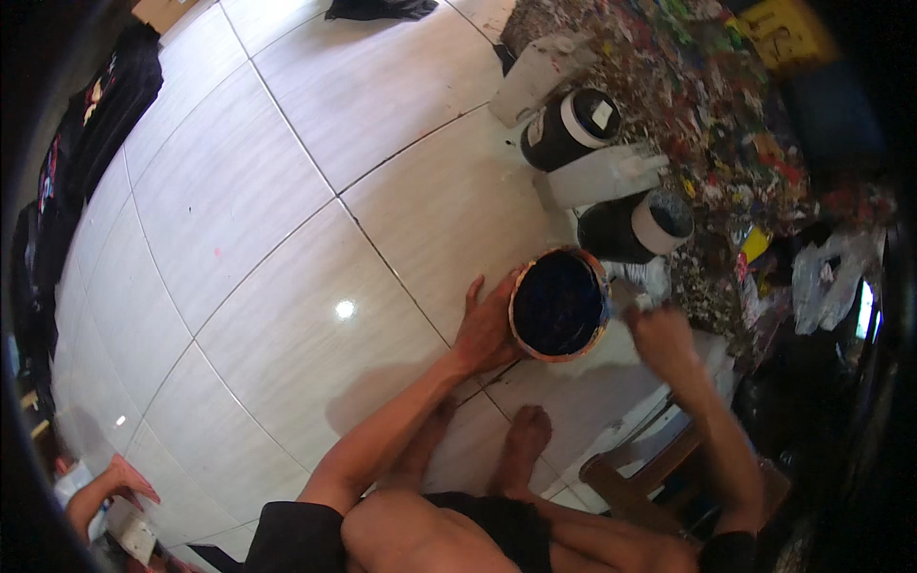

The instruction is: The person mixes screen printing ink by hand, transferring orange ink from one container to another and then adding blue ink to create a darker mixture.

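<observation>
A round tub [516, 329] with dark blue, paint-like contents and a smeared orange-brown rim stands in front of me. My left hand [489, 327] grips its left wall, fingers against the outside. Just right of the tub, my right hand [664, 342] is curled closed and blurred by motion. Whatever it may hold is too smeared to name. Beyond the tub, close to its rim, lies a dark jar with a white collar [611, 229]. Near my right hand is a crumpled clear plastic piece [650, 275].
Another dark jar [554, 138] and whitish containers [602, 179] stand farther off. A multicoloured, paint-crusted heap [707, 124] fills the right side, with a plastic bag [831, 282] beside it. Dark cloth [115, 115] lies far left. Another person's hand [129, 477] shows lower left. A brown stool-like frame [626, 487] is near my right arm.
</observation>
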A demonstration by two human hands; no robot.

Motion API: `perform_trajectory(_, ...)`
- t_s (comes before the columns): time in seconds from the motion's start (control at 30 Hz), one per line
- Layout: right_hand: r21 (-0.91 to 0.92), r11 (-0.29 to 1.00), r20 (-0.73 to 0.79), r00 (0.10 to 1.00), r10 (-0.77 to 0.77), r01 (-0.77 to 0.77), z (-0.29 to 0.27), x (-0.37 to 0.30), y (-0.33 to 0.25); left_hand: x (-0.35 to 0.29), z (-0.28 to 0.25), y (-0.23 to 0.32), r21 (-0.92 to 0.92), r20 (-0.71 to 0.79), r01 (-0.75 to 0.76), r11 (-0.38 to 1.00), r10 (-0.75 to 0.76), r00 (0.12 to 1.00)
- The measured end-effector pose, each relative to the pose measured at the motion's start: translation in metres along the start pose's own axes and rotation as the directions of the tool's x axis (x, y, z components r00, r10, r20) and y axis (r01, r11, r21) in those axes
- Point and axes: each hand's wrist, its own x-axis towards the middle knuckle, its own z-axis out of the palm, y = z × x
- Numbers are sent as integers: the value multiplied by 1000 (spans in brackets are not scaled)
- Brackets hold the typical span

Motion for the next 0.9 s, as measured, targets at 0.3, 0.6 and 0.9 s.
perform_trajectory(0.3, 293, 955, -278, 960, 41, 45, -25, -2, -39, 0, 8, -4, 32, 2, 9, 999, -9, 1000)
perform_trajectory(0.6, 941, 216, 279, 958, -63, -260, 27, -29, -66, 10, -5, 17, 36, 38, 9, 999, -10, 999)
perform_trajectory(0.9, 917, 397, -6, 997, 79, -26, 35, 4, -51, -5, 23, -9, 57, -81, -72, 996, 76, 994)
